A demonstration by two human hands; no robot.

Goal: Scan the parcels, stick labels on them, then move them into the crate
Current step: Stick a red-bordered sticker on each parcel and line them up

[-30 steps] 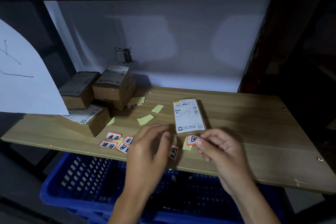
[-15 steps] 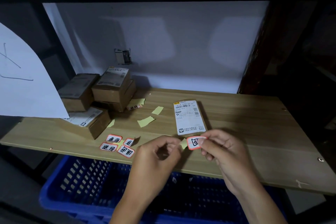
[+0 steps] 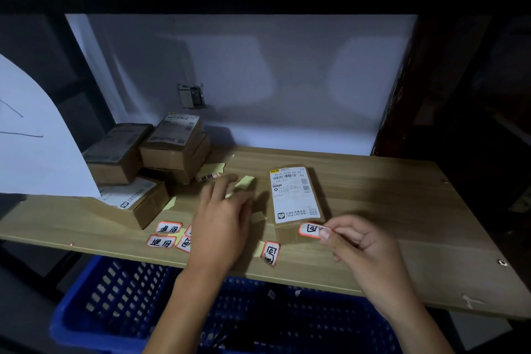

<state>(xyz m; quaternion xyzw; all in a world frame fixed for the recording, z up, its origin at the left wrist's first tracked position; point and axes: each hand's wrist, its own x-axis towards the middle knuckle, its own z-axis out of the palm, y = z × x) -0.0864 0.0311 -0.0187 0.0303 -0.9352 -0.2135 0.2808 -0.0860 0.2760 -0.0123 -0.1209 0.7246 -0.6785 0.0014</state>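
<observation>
A brown parcel (image 3: 294, 195) with a white shipping label lies flat in the middle of the wooden shelf (image 3: 388, 210). My right hand (image 3: 362, 247) pinches a red-bordered label sticker (image 3: 311, 230) at the parcel's near edge. My left hand (image 3: 222, 221) rests flat on the shelf left of the parcel, fingers spread, holding nothing that I can see. Another sticker (image 3: 271, 253) lies near the shelf's front edge between my hands. More stickers (image 3: 165, 236) lie left of my left hand. The blue crate (image 3: 115, 302) stands below the shelf's front.
Several stacked brown parcels (image 3: 172, 146) fill the shelf's back left corner. Yellow backing scraps (image 3: 244, 182) lie scattered beyond my left hand. A white sheet (image 3: 34, 146) hangs at the left. A white panel (image 3: 258, 80) closes the back; dark shelf frame stands at the right.
My left hand left the sticker and moved up-left onto the shelf. My right hand carried the peeled sticker right, to the parcel's near edge. A yellow backing piece now lies by the parcel.
</observation>
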